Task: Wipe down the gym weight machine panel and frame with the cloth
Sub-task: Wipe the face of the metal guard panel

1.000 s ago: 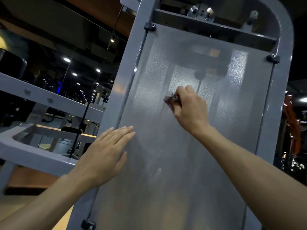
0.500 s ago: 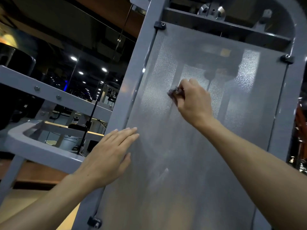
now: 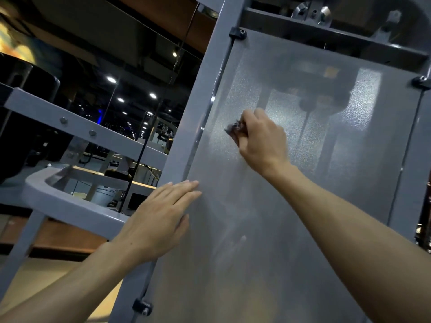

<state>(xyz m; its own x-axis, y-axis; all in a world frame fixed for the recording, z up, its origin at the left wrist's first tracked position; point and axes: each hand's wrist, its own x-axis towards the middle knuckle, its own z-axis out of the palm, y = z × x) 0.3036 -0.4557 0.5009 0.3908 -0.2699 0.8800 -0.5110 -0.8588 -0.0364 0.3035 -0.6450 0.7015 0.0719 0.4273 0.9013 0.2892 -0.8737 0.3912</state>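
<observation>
Nearest, left hand [image 3: 158,220]: lies flat with straight fingers held close together, palm against the lower left part of the panel [image 3: 291,229]; fingertips reach onto the frosted sheet, heel of the hand over its left edge beside the frame [image 3: 205,94].
Lower clip [image 3: 142,307]: small black bracket with a bolt, fixing the panel's left edge to the frame, below the left forearm.
Right hand [image 3: 262,141]: fingers curled into a tight grip round the cloth [image 3: 234,128], knuckles toward the panel, forearm running down to the lower right corner of the view.
Cloth: small, dark and bunched; only a crumpled end shows past the fingers on the left, and it is pressed to the panel's upper middle area.
Panel: grey, translucent and grainy, tilted in the wide-angle view; blurred shapes of the machine's inner parts show through its upper half.
Frame: grey painted metal upright along the panel's left edge, with a crossbar above and a curved bar at the right.
Upper clips: black brackets at the top left [image 3: 238,33] and top right [image 3: 421,82] corners of the panel.
Side bars [image 3: 77,130]: grey bolted beams extending left from the frame.
Background: dark gym hall with round ceiling lights [image 3: 111,79] and distant equipment.
</observation>
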